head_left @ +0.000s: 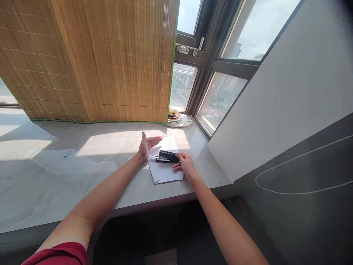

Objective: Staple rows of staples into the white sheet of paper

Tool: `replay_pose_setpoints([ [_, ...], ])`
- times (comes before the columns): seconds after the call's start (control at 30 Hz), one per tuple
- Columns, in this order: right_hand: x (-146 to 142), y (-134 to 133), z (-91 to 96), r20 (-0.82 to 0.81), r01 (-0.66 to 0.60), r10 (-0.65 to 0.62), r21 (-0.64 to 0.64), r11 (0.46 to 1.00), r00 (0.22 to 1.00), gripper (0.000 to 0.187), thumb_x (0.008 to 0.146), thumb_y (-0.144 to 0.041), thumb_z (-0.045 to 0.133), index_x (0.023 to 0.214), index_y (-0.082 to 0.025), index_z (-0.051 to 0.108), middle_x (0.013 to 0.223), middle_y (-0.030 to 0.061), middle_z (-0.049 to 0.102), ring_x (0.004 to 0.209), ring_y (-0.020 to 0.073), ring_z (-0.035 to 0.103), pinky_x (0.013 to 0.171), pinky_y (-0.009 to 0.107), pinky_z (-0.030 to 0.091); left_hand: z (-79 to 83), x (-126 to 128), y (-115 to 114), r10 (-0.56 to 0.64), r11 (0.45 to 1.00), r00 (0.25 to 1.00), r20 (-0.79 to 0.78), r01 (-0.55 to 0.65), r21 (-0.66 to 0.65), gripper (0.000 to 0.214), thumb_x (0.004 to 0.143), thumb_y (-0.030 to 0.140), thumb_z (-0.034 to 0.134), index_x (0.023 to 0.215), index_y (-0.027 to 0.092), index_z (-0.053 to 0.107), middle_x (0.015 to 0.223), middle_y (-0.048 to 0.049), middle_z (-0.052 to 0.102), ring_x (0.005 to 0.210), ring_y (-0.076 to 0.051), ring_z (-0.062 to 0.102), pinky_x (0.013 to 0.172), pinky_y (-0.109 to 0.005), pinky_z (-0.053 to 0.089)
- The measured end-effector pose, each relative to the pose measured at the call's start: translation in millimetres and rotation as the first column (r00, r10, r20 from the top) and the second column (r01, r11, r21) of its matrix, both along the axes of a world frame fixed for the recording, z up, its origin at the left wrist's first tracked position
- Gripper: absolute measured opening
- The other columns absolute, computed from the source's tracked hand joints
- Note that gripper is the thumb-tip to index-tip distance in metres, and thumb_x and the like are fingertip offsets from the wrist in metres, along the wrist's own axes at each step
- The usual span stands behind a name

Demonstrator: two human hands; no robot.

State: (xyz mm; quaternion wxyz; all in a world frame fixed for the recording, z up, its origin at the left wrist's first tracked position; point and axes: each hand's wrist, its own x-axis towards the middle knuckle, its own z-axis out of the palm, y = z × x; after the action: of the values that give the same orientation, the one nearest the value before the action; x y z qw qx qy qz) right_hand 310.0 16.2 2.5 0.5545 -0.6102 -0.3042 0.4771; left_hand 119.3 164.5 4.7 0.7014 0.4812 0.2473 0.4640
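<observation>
A: Head view. Where is the stapler?

B: Black, lying crosswise over the middle of white paper. A pale metal strip juts from its left end. Whether it rests on the sheet or is held just above, cannot tell.

A: Right hand?

B: Thumb and forefinger clamped on the stapler's right end; the other fingers reach left, low over the paper.

A: Left hand?

B: At the paper's far left edge, holding nothing. Fingers straight and close together, pointing right; thumb raised well apart from them. Contact with the paper unclear.

A: Surroundings?

B: Paper is on a pale ledge, toward its right end, sunlit in patches. Far left, a green-edged bamboo blind. Stacked plates just beside the blind's lower right corner, near the window frame. Right, a white cord hangs in a loop.
</observation>
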Motion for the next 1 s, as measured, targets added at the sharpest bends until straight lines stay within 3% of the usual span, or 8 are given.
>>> replay_pose_setpoints([
  [0.13, -3, -5, 1.6, 0.277, 0.037, -0.055, 0.07, 0.997, 0.959, 0.045, 0.097, -0.057, 0.056, 0.104, -0.017, 0.076, 0.068, 0.002, 0.069, 0.045, 0.0154, 0.06, 0.041, 0.026, 0.048, 0.2, -2, 0, -0.003, 1.0, 1.0, -0.009, 0.003, -0.026, 0.107, 0.091, 0.094, 0.018, 0.111, 0.01, 0.082, 0.128, -0.0226, 0.075, 0.129, -0.037, 0.069, 0.123, -0.054, 0.041],
  [0.23, -6, -8, 9.3, 0.582, 0.019, -0.193, 0.291, 0.957, 0.79, 0.044, 0.094, -0.061, 0.062, 0.097, -0.021, 0.08, 0.094, 0.0073, 0.077, 0.071, 0.0198, 0.067, 0.066, 0.032, 0.057, -0.1, -2, 1, -0.008, 0.999, 1.0, -0.011, 0.007, -0.042, 0.108, 0.091, 0.093, 0.016, 0.111, 0.01, 0.082, 0.128, -0.0228, 0.075, 0.128, -0.037, 0.07, 0.122, -0.054, 0.043],
  [0.33, -7, -5, 12.4, 0.74, -0.179, -0.167, 0.364, 0.914, 0.652, 0.037, 0.086, -0.051, 0.077, 0.11, -0.024, 0.08, 0.118, 0.0097, 0.076, 0.109, 0.0286, 0.066, 0.093, 0.041, 0.055, 0.3, -2, 1, -0.01, 0.998, 1.0, -0.006, 0.01, -0.056, 0.107, 0.092, 0.092, 0.017, 0.109, 0.01, 0.083, 0.126, -0.0231, 0.076, 0.129, -0.037, 0.069, 0.122, -0.054, 0.042],
  [0.4, -7, -1, 9.1, 0.775, -0.286, -0.081, 0.325, 0.901, 0.627, 0.038, 0.081, -0.039, 0.081, 0.116, -0.024, 0.078, 0.118, 0.008, 0.077, 0.114, 0.0294, 0.066, 0.099, 0.044, 0.053, 1.1, -2, 1, 0.003, 0.998, 1.0, 0.005, -0.003, -0.066, 0.106, 0.092, 0.092, 0.017, 0.108, 0.01, 0.083, 0.126, -0.0233, 0.076, 0.129, -0.037, 0.069, 0.123, -0.055, 0.042],
  [0.5, -9, 0, 3.3, 0.747, -0.278, -0.045, 0.302, 0.912, 0.664, 0.029, 0.078, -0.024, 0.079, 0.107, -0.024, 0.078, 0.103, 0.0042, 0.079, 0.097, 0.0259, 0.071, 0.092, 0.041, 0.055, 3.5, -2, 2, 0.028, 0.995, 0.999, 0.036, -0.025, -0.094, 0.105, 0.093, 0.091, 0.017, 0.107, 0.011, 0.083, 0.126, -0.0236, 0.076, 0.13, -0.037, 0.068, 0.123, -0.055, 0.042],
  [0.63, -23, -9, 13.1, 0.726, -0.138, -0.267, 0.446, 0.884, 0.634, 0.021, 0.083, -0.023, 0.077, 0.104, -0.024, 0.078, 0.098, 0.0047, 0.077, 0.091, 0.0259, 0.069, 0.081, 0.039, 0.056, 8.8, -4, 2, -0.027, 0.985, 0.992, 0.124, 0.047, -0.164, 0.104, 0.093, 0.09, 0.02, 0.112, 0.009, 0.081, 0.138, -0.0259, 0.07, 0.139, -0.04, 0.062, 0.125, -0.054, 0.041],
  [0.8, -45, -12, 36.5, 0.793, -0.324, -0.495, 0.601, 0.731, 0.354, 0.031, 0.099, -0.013, 0.057, 0.117, -0.028, 0.078, 0.1, 0.008, 0.076, 0.097, 0.027, 0.065, 0.09, 0.044, 0.055, 15.0, -8, 1, -0.202, 0.952, 0.946, 0.253, 0.25, -0.176, 0.105, 0.093, 0.088, 0.021, 0.131, 0.002, 0.068, 0.149, -0.03, 0.06, 0.148, -0.04, 0.052, 0.128, -0.057, 0.036],
  [1.0, -59, 9, 36.0, 0.892, -0.667, -0.451, 0.356, 0.654, 0.035, 0.033, 0.107, -0.013, 0.051, 0.124, -0.029, 0.073, 0.11, 0.0062, 0.077, 0.098, 0.022, 0.068, 0.095, 0.04, 0.054, 10.5, -12, 5, -0.287, 0.953, 0.951, 0.114, 0.295, -0.068, 0.1, 0.098, 0.078, 0.006, 0.135, 0.008, 0.067, 0.149, -0.0249, 0.062, 0.148, -0.039, 0.052, 0.126, -0.055, 0.039],
])
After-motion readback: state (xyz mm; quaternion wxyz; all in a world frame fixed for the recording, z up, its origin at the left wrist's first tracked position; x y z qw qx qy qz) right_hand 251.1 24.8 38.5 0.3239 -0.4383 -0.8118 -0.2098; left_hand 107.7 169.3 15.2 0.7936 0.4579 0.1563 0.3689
